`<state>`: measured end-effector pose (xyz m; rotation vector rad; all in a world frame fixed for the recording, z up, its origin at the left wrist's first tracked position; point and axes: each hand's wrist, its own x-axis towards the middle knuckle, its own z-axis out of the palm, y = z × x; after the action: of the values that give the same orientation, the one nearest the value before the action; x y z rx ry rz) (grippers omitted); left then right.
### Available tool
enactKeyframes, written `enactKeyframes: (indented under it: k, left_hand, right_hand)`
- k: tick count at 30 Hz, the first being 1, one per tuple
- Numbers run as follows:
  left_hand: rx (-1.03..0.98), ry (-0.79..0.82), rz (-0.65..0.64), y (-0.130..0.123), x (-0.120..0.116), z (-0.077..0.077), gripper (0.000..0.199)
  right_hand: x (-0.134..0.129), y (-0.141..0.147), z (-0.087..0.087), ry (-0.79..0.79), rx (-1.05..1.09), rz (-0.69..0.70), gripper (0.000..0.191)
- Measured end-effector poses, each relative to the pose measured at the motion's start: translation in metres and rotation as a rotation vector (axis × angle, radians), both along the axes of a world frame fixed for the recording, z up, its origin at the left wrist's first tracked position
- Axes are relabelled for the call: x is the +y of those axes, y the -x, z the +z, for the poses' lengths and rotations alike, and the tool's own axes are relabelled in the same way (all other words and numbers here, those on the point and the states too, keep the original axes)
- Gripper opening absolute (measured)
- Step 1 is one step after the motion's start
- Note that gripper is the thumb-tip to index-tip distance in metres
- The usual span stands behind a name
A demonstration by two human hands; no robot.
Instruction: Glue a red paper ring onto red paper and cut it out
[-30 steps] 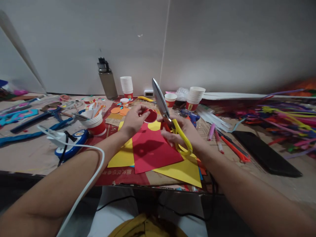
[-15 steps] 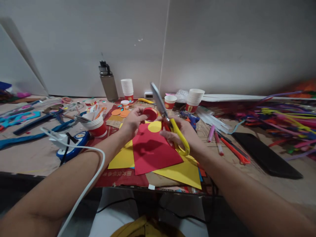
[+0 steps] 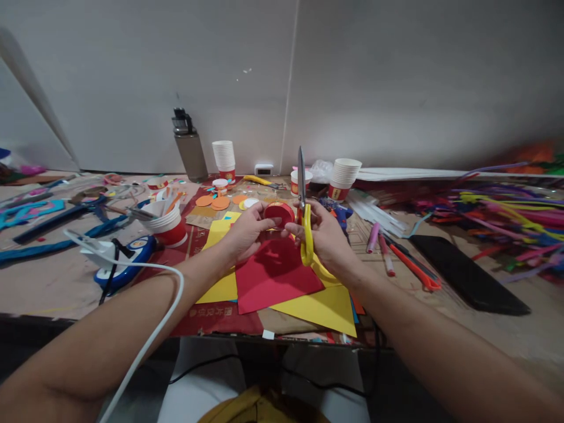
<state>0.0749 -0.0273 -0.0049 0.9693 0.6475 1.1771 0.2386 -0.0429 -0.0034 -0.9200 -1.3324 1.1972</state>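
My left hand (image 3: 252,230) is closed on a round red piece (image 3: 279,215) with a pale rim, held above the paper sheets. Close on its right, my right hand (image 3: 324,235) grips yellow-handled scissors (image 3: 307,235), blades pointing up; its fingertips are beside the red piece. Below both hands lies a red paper sheet (image 3: 273,282) on top of yellow sheets (image 3: 326,308). Orange paper discs (image 3: 220,203) and a white disc (image 3: 251,203) rest behind my left hand.
A cup of tools (image 3: 165,226) and a blue-and-white power strip (image 3: 126,267) with a white cable stand left. Stacked paper cups (image 3: 346,176) and a bottle (image 3: 191,154) are at the back. Pens, a cutter (image 3: 416,264), a black phone (image 3: 469,273) and colourful pipe cleaners (image 3: 520,223) lie right.
Both hands have come closer together, with the red piece moved slightly right. The scissors have turned more upright. The yellow disc on the red sheet no longer shows there.
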Motion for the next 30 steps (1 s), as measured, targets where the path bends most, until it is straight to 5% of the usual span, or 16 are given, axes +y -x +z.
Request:
enactKeyframes:
  k: [12,19,25,30]
  left_hand:
    - [0.349,-0.198,-0.029,0.0006,-0.0053,-0.0033,0.033]
    - [0.098,-0.028,-0.31,0.002,-0.004,-0.0014,0.056]
    - [0.155,-0.001,-0.223,-0.0019,-0.0043,-0.0062,0.046]
    - [0.105,-0.015,-0.209,-0.0003,-0.0037,-0.0056,0.038]
  right_hand:
    - [-0.0021,-0.0049,0.0017,-0.068,-0.062,-0.093,0.053]
    - [-0.0019,-0.0077,0.0029,-0.132,-0.214,-0.124,0.054]
    - [-0.0032,-0.0049,-0.0019,-0.299,-0.344,-0.118,0.046]
    - [-0.0048,-0.0055,0.0037,-0.279,-0.319,-0.159,0.045]
